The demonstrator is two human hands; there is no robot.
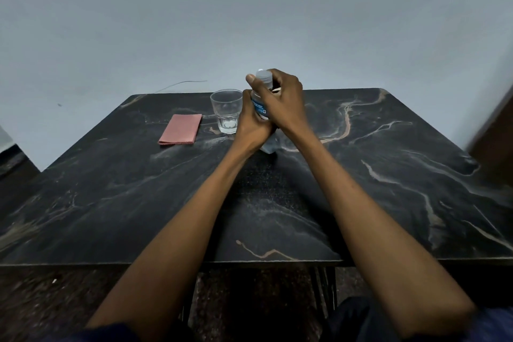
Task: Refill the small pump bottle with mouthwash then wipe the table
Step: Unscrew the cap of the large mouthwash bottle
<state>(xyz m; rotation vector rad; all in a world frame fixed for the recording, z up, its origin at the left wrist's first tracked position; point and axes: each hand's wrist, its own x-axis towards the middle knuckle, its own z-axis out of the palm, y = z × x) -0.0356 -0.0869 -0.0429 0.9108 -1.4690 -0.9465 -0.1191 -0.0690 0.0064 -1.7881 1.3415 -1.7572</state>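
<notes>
Your hands (266, 111) cover most of the clear plastic bottle with the blue label (259, 108); its print is too small to read. The dark marbled worktop (388, 175) is cut off at both sides.

Dark marble-look table (388, 175) with pale veining. The clear bottle (259, 108) stands on it near the far edge, gripped by both hands. Just left of the grip: empty glass tumbler (226, 111) (upright), then a folded pink cloth (180, 129) lying flat further left.
</notes>
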